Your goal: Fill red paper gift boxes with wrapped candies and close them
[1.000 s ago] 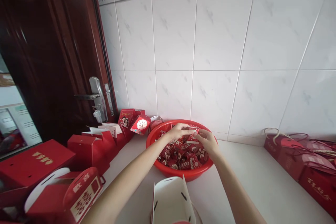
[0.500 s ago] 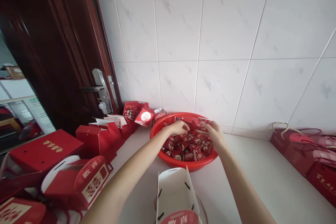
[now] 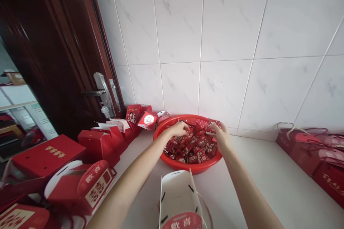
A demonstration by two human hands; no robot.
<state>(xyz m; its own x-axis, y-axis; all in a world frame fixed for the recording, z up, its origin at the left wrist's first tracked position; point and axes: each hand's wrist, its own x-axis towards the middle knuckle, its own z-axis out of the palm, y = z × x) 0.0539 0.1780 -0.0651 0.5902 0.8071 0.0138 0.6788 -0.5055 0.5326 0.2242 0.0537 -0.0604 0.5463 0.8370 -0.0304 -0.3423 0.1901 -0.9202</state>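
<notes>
A red plastic basket (image 3: 204, 167) with a perforated wall holds many small red printed packets (image 3: 195, 154). Over its left half, my left hand (image 3: 179, 129) has its fingers bent down and closed on a red packet (image 3: 189, 135), partly hidden by the fingers. At the basket's right rim, my right hand (image 3: 223, 136) pinches another red packet (image 3: 213, 125) between thumb and fingers. Directly in front of the basket stands an open gift box (image 3: 178, 191), white inside with dark slots and a red printed flap. My forearms pass on either side of it.
Red cardboard gift boxes (image 3: 76, 189) crowd the left side, with smaller red boxes (image 3: 147, 120) by the wall. Red bags with rope handles (image 3: 303, 150) line the right. A dark wooden door (image 3: 61, 50) and a tiled wall (image 3: 225, 89) stand behind the white tabletop (image 3: 249, 175).
My left hand has shifted slightly left, its fingers lower on the packets. My right hand has moved a little right, and its packet shows more upright above the rim. The view has shifted slightly.
</notes>
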